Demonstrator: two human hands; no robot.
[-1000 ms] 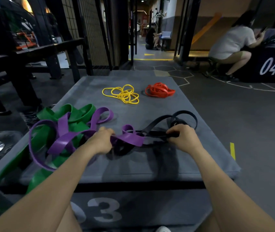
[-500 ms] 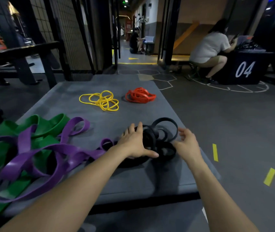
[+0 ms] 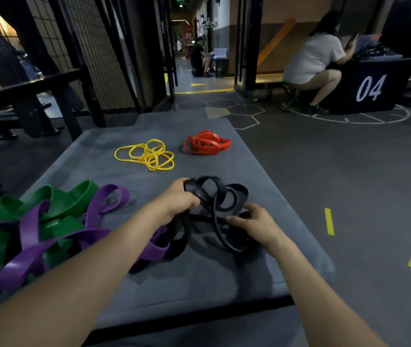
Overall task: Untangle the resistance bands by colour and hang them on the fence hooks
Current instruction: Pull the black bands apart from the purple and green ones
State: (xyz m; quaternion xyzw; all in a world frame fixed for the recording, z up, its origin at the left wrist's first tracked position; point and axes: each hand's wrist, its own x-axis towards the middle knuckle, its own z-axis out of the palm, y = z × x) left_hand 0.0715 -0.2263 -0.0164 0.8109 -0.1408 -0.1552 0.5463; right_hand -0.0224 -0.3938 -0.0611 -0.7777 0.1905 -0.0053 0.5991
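Observation:
A bundle of black bands (image 3: pixel 220 196) lies near the front of the grey padded box (image 3: pixel 224 271). My left hand (image 3: pixel 179 199) grips the bundle's left loops and lifts them a little. My right hand (image 3: pixel 254 221) pinches a black strand at the bundle's right side. Purple bands (image 3: pixel 49 242) trail left from the black ones and lie tangled with wide green bands (image 3: pixel 49 200) at the box's left edge. A yellow pile (image 3: pixel 146 154) and a red pile (image 3: pixel 207 145) sit apart at the far end.
A black mesh fence (image 3: pixel 94 53) and a dark bench (image 3: pixel 26 91) stand at the far left. A seated person (image 3: pixel 312 61) leans at a box marked 04 (image 3: pixel 372 87) on the right. Another person (image 3: pixel 199 58) sits down the corridor. Grey floor with yellow marks (image 3: pixel 329 221) lies right.
My left hand went from lying flat on the black bundle to gripping and raising its loops. My right hand closed in and pinched a black strand. The view shifted slightly.

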